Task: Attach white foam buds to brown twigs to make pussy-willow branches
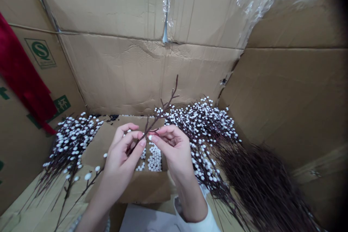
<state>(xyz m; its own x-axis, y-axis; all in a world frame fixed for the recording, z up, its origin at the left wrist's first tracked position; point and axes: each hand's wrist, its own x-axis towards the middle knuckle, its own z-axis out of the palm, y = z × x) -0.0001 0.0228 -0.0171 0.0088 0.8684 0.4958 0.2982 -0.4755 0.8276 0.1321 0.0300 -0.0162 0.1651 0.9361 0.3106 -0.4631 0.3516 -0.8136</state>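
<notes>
My left hand (124,152) is closed around a brown artificial twig (160,114), pinching it between thumb and fingers. The twig slants up to the right, its upper side shoots bare. A small white berry (150,137) sits between the thumb and forefinger of my right hand (174,146), close against a side shoot of the twig. Below both hands stands an open cardboard box (152,185) with loose white berries (154,157) in it. My hands hide part of the box's inside.
Berried stems lie in a bunch (73,137) at the left and a larger bunch (201,119) behind on the right. A thick pile of bare brown stems (261,177) lies further right. Cardboard walls (122,69) enclose the space; red cloth (24,76) hangs at left.
</notes>
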